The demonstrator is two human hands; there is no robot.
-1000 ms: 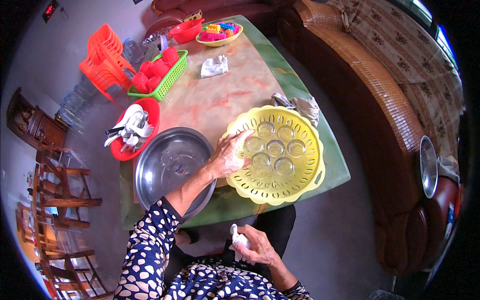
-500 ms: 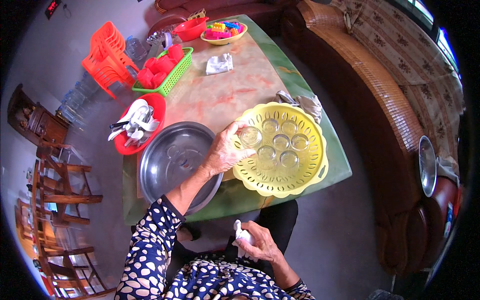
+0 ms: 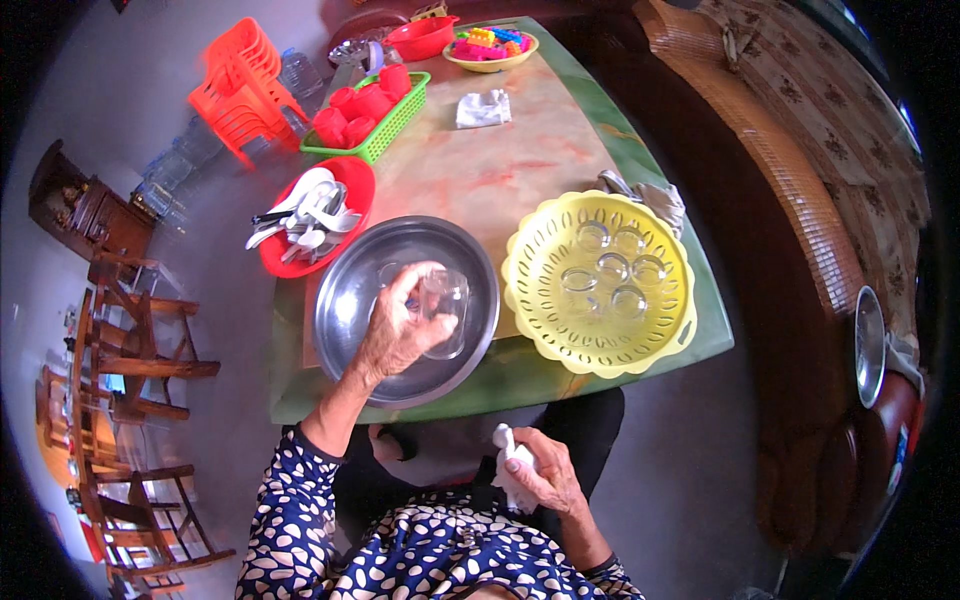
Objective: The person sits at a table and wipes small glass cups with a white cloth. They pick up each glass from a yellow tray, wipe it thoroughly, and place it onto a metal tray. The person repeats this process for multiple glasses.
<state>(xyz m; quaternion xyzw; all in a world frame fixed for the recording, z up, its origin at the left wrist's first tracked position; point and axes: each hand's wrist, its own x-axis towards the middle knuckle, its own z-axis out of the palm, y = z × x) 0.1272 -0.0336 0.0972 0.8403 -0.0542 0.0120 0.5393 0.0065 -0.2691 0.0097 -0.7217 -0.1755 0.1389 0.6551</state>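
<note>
head view, looking down at a green-edged marbled bench [image 3: 520,170]. the left hand [image 3: 395,335], at centre left of the frame, has its fingers closed around a small clear drinking glass [image 3: 445,310] and holds it over the round steel tray [image 3: 350,300]. half a second earlier this hand was at the left rim of the yellow perforated plastic basket [image 3: 520,260], right of centre; it has since travelled left with the glass, so one glass has left the basket and now sits above the tray. whether the glass rests on the tray or is held just above it cannot be told. six similar clear glasses [image 3: 610,270] remain mouth-up in the basket's middle. the right hand [image 3: 545,475], at lower centre near the lap, is closed on a crumpled white cloth [image 3: 512,470] and has barely shifted over the same interval. judged from this, glasses are being taken one at a time while the cloth waits in the other hand. at upper left: a red bowl of spoons [image 3: 345,185] and a green slotted basket of red cups [image 3: 400,115].
</note>
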